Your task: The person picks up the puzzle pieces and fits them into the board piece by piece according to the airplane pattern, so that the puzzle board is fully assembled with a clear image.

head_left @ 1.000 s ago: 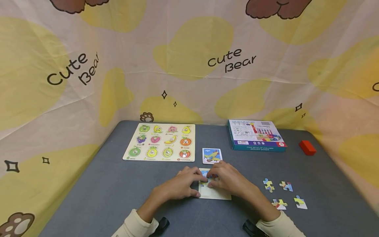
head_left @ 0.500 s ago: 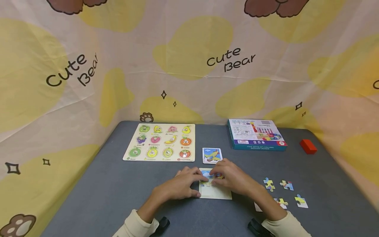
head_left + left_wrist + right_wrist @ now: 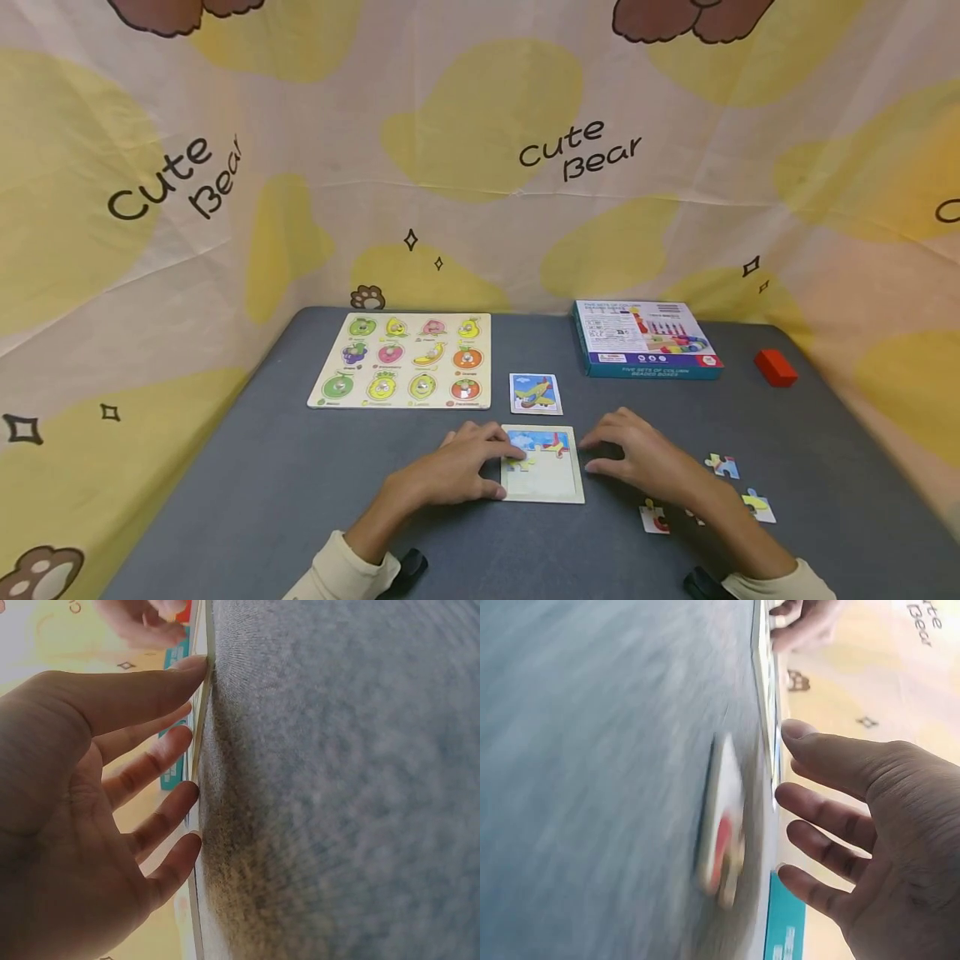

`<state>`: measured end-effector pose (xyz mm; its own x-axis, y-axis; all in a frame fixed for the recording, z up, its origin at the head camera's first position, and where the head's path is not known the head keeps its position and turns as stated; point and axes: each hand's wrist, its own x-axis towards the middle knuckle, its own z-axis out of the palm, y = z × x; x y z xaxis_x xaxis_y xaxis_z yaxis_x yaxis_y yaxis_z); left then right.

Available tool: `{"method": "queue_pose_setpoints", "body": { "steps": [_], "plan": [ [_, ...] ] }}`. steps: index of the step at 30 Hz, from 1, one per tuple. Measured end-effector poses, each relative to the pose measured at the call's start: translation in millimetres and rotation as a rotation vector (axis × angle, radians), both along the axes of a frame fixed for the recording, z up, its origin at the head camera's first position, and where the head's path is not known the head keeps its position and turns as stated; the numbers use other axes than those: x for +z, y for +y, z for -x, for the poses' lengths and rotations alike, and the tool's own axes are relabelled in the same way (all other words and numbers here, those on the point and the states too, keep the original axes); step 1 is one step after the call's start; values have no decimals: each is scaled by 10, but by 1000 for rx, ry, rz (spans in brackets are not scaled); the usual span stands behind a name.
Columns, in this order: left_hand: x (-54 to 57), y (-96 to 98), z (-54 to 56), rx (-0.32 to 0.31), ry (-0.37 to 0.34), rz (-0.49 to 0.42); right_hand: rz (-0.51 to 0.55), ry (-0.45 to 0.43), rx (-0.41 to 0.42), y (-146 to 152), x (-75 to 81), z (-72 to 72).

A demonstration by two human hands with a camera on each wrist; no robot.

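Note:
A shallow, pale puzzle tray (image 3: 551,487) lies on the table, with joined jigsaw pieces (image 3: 534,440) of blue sky and a red tail along its top and a yellow piece at left. My left hand (image 3: 459,465) rests on its left side, index finger over the pieces and thumb at the lower left corner. In the left wrist view its fingertips touch the tray's edge. My right hand (image 3: 637,450) is just right of the tray, holding nothing, fingers apart. Loose jigsaw pieces (image 3: 655,517) lie around the right forearm, which partly covers one.
Behind the tray lies an airplane picture card (image 3: 536,393). A fruit board (image 3: 480,400) is at the back left. A teal-edged box (image 3: 648,372) and a red block (image 3: 776,368) stand at the back right. Printed cloth hangs behind the table.
My right hand has left the pieces in the tray and moved right, over the table. The red-tail piece now shows in the tray's top right. My left hand stays put.

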<state>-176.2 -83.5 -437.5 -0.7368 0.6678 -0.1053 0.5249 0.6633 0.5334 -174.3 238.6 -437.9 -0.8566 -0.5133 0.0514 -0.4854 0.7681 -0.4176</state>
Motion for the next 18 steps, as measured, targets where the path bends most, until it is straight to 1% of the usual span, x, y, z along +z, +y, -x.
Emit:
{"method": "queue_pose_setpoints", "body": {
  "steps": [8,15,18],
  "plan": [
    [-12,-8,3,3,1,-14,-22,-11,-96,376,23,-104],
    [-13,-11,4,3,-7,-18,-39,3,-129,685,8,-166],
    [-14,-11,5,3,-10,-16,-43,-5,-147,793,1,-196]
  ]
}}
